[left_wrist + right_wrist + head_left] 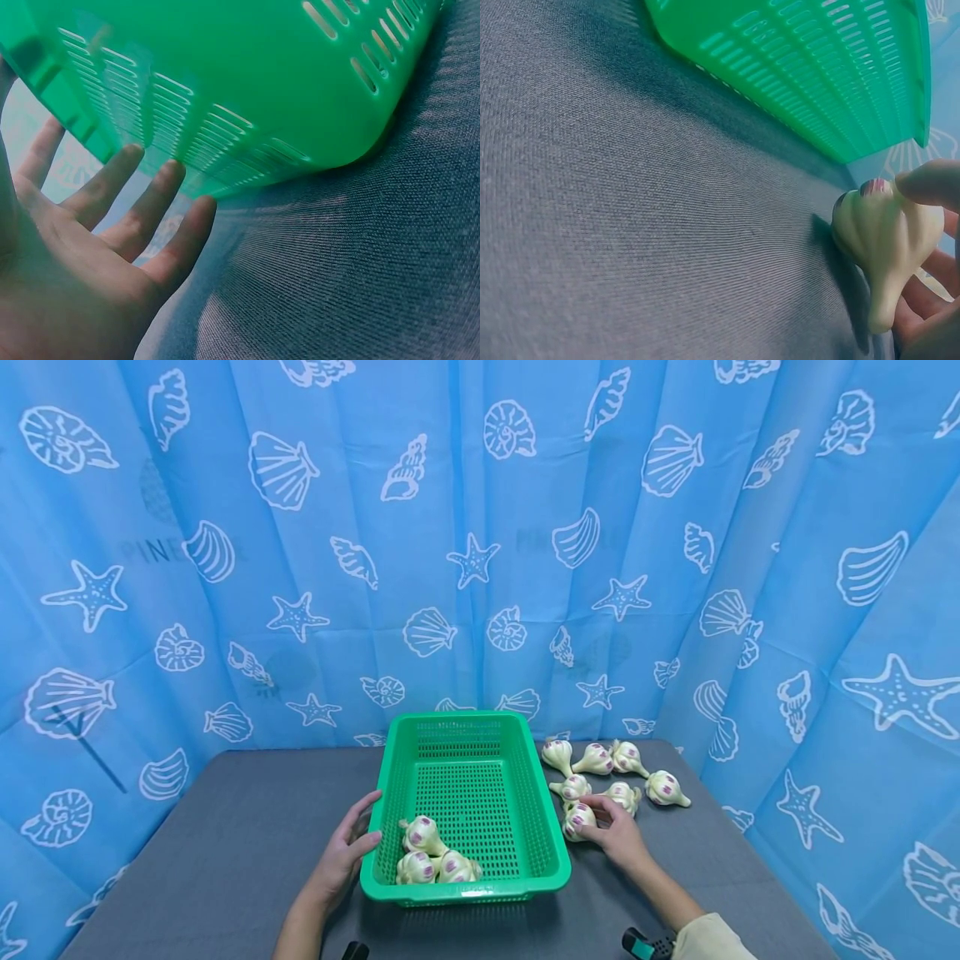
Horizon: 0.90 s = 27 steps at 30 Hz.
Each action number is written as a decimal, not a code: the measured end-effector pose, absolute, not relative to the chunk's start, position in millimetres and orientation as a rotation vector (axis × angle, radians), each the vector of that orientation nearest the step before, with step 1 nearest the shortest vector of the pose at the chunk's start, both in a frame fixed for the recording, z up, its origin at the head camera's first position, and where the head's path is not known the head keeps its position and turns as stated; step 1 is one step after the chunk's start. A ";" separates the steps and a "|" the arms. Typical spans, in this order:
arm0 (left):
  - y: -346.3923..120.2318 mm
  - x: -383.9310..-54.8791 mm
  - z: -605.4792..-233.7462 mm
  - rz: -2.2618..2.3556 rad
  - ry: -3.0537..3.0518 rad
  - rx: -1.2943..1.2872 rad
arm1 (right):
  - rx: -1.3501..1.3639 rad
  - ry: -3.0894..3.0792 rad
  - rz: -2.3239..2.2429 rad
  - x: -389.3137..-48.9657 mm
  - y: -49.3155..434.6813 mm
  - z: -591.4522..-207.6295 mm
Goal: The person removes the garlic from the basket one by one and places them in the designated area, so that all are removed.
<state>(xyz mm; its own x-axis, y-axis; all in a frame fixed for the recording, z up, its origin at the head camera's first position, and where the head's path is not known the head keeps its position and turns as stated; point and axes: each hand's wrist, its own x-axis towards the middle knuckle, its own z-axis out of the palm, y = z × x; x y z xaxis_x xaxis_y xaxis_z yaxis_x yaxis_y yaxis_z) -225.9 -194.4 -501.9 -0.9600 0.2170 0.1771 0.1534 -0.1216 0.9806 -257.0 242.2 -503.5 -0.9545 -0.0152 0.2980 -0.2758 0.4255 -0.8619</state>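
Between the thumb and fingers of my right hand [621, 839] is a garlic bulb [577, 823], just right of the green basket [558, 858]. The right wrist view shows this same garlic bulb [887, 232] from its stem side, close over the cloth, with the thumb on its top edge. My left hand [339, 858] is at the basket's left side, fingertips right at the rim. In the left wrist view its fingers [161, 199] are spread and fairly straight against the slotted wall. Three garlic bulbs [422, 835] lie inside the basket, in its near left corner.
Several more garlic bulbs [596, 760] lie on the grey cloth-covered table [247, 827], right of the basket. A blue curtain [465, 668] with white shell prints stands behind and beside the table. Dark strap ends [647, 945] show at the bottom edge.
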 end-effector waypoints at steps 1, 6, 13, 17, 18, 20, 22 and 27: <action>-194.3 -225.7 -501.8 2.278 2.055 0.434 | 0.256 -2.431 1.547 -257.3 242.2 -503.8; -194.3 -225.7 -501.7 2.273 2.065 0.430 | 0.271 -2.408 1.555 -258.5 242.7 -505.6; -195.3 -226.5 -502.6 2.270 2.065 0.453 | 0.259 -2.388 1.560 -257.4 241.8 -505.6; -195.4 -226.5 -502.7 2.279 2.049 0.459 | 0.269 -2.377 1.526 -256.4 242.2 -507.3; -195.4 -226.5 -502.7 2.280 2.048 0.460 | 0.274 -2.376 1.522 -256.1 242.3 -507.5; -195.4 -226.5 -502.6 2.281 2.047 0.461 | 0.279 -2.374 1.518 -255.5 242.3 -507.4; -195.4 -226.5 -502.6 2.281 2.047 0.460 | 0.273 -2.379 1.522 -254.9 242.1 -506.6; -195.5 -226.4 -502.4 2.282 2.039 0.455 | 0.257 -2.379 1.571 -253.6 241.5 -503.4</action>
